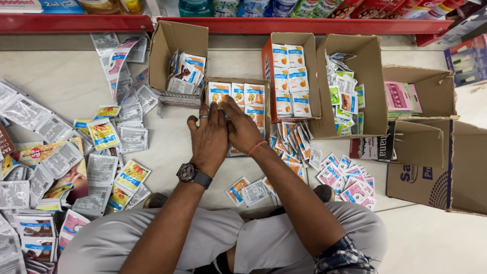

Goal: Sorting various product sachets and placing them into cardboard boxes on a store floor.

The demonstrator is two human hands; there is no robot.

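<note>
At nine o'clock a heap of silver and yellow sachets (76, 167) sprawls over the floor (446, 243). Toward eleven a tipped carton (175, 45) spills blue-and-white packets. In the middle sits the low box (264, 109), its orange sachets (246, 96) stood in neat rows. The left hand (209, 138), with a ring and a wristwatch, lies flat on the box's near end, fingers spread and grasping nothing I can see. The right hand (242, 127) presses beside it, touching it, fingers curled onto the sachets; whether it pinches one I cannot tell. These sachets look light, thin, floppy and slick, best taken by an edge or squared up as a stack between flat palms. At one o'clock stand two more cartons (350, 81) of packets, with pink packets (350, 182) at four o'clock.
</note>
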